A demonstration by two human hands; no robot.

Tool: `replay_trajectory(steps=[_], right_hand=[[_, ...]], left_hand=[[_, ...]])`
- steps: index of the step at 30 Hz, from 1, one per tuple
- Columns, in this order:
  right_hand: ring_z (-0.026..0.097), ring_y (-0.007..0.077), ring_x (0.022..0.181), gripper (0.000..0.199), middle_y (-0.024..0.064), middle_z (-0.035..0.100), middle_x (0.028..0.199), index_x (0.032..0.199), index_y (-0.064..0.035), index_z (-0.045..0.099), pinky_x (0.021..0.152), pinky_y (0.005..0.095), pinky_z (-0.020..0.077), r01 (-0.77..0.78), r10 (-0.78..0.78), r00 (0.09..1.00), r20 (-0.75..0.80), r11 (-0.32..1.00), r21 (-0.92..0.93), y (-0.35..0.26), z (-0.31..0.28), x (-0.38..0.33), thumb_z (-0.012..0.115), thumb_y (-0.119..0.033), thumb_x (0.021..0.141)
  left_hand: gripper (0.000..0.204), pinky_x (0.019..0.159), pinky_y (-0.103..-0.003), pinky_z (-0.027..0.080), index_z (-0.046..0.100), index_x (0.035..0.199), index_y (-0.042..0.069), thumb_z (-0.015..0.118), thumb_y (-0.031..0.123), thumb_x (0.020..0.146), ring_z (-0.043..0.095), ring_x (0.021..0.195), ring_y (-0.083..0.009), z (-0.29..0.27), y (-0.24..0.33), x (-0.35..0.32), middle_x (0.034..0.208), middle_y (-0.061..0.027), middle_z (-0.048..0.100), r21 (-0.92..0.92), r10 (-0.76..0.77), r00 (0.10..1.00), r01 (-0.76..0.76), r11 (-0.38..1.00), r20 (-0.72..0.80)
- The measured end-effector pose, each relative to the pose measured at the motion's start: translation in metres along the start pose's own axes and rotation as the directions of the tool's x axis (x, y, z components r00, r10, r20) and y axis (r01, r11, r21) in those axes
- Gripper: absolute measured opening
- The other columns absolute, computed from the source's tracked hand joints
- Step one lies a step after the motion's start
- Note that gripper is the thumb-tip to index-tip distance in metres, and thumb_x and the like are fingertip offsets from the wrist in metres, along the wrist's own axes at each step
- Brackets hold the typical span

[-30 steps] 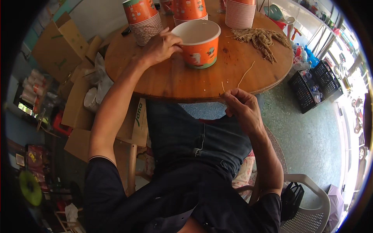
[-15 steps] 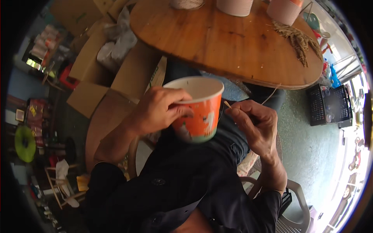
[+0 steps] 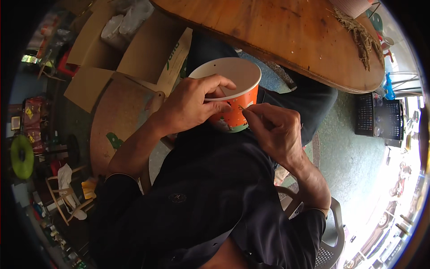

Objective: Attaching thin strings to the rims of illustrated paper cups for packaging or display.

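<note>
The tub is above the person's lap, mouth upward, below the table edge in view and apart from it. The left hand grips its rim, partly curled, fingers inside, thumb outside. The right hand is pinched nearly closed at the wall, a bit of string at its fingertips; whether they touch the tub is unclear. A box with spread flaps stands left, a crate right, a string bundle on the table. The stack beside it is cut off above; the left fingers hide part of the rim; glare washes out the far right. Floor stretches between lap and crate.
</note>
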State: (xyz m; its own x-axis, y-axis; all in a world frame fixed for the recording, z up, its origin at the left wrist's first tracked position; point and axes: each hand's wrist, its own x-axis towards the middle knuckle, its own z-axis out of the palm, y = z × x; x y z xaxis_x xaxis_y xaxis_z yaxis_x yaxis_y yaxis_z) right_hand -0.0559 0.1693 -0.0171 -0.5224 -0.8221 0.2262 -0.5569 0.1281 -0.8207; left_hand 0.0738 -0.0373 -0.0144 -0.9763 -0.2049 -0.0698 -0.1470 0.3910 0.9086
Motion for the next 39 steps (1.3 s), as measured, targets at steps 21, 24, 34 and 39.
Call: replay_trajectory(steps=[21,24,34,39], right_hand=[[0.075,0.0248,0.061,0.01,0.0156,0.077,0.08,0.097,-0.0003,0.079,0.052,0.0315,0.053,0.057,-0.057,0.998,-0.02,0.998,-0.042,0.008,0.008,0.001,0.078,-0.005,0.089],[0.074,0.0239,0.06,0.01,0.0158,0.076,0.079,0.097,-0.0006,0.079,0.051,0.0313,0.0523,0.056,-0.058,0.998,-0.031,0.996,-0.063,0.007,0.008,0.001,0.078,-0.006,0.089],[0.057,0.0072,0.051,0.009,0.0085,0.068,0.064,0.096,-0.0005,0.08,0.048,0.0254,0.0414,0.098,-0.102,0.992,-0.069,0.993,-0.065,0.013,0.011,0.0,0.079,-0.006,0.088],[0.072,0.0255,0.057,0.01,0.0161,0.074,0.075,0.096,-0.0018,0.079,0.051,0.0336,0.0515,0.034,-0.035,0.999,-0.007,0.997,-0.065,0.008,0.007,0.002,0.078,-0.007,0.088]], left_hand=[[0.045,0.082,-0.029,0.062,0.059,0.138,-0.001,0.07,-0.006,0.094,0.077,0.096,-0.0174,0.006,0.007,-0.001,0.123,-0.0153,0.072,0.003,-0.029,1.0,0.029,1.0,0.005],[0.045,0.082,-0.029,0.062,0.059,0.138,-0.001,0.07,-0.006,0.094,0.077,0.094,-0.0179,0.007,0.007,-0.002,0.124,-0.0155,0.072,0.029,-0.03,1.0,0.031,0.999,-0.005],[0.045,0.081,-0.029,0.063,0.06,0.136,-0.002,0.072,-0.006,0.093,0.077,0.094,-0.0172,0.01,0.007,-0.003,0.127,-0.0153,0.071,0.065,-0.011,1.0,0.011,0.998,-0.011],[0.043,0.081,-0.03,0.063,0.06,0.134,-0.004,0.072,-0.005,0.093,0.077,0.093,-0.0169,0.012,0.009,-0.003,0.127,-0.0142,0.071,0.071,0.001,1.0,0.0,0.997,-0.008]])
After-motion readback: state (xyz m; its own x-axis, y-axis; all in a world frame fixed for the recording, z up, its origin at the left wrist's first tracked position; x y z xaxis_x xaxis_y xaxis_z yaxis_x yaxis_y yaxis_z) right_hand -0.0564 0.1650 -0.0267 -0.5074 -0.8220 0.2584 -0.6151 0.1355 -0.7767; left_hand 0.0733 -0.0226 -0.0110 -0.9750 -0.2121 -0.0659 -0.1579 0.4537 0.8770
